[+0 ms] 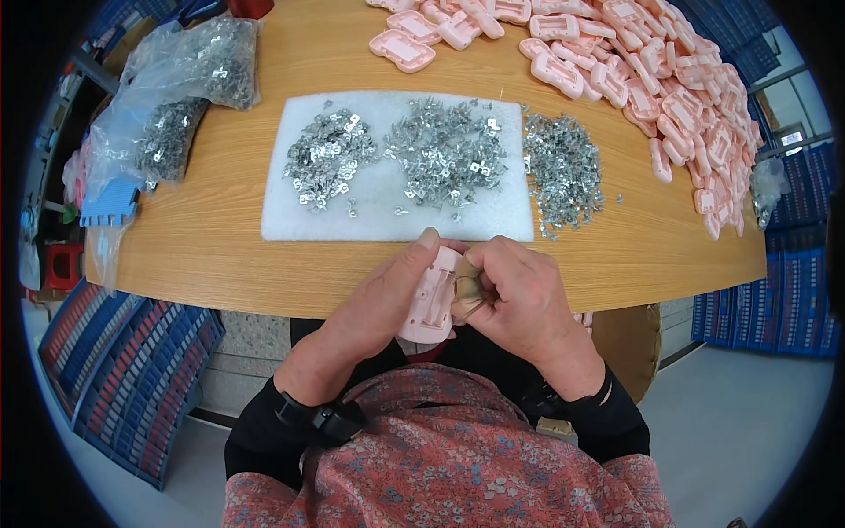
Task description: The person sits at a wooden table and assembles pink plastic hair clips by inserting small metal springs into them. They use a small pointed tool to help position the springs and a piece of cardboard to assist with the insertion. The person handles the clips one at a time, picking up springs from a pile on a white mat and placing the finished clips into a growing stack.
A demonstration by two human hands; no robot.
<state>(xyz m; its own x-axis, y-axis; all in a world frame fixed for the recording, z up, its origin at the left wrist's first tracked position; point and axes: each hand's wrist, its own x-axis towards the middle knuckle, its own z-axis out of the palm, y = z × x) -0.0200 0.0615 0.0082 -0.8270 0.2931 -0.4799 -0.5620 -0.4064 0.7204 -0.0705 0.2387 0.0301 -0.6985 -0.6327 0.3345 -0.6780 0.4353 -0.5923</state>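
Close to my body, at the table's near edge, my left hand (385, 289) grips a pale pink plastic housing (426, 327) with a long recessed compartment. Its thumb lies along the housing's upper left side. My right hand (530, 297) is closed at the housing's right side, thumb and fingers pinched against the compartment. Tan coverings (469, 286) wrap the right fingertips; whatever they pinch is hidden. Just beyond my hands lies a white foam pad (370, 224) bearing two heaps of small silver metal clips, a left heap (327, 158) and a right heap (447, 154).
Another heap of metal pieces (563, 172) lies on the wooden table (211, 255) right of the pad. Many pink housings (682, 110) are piled along the far right. Clear bags of metal parts (220, 66) sit at the far left, near a blue foam piece (109, 204).
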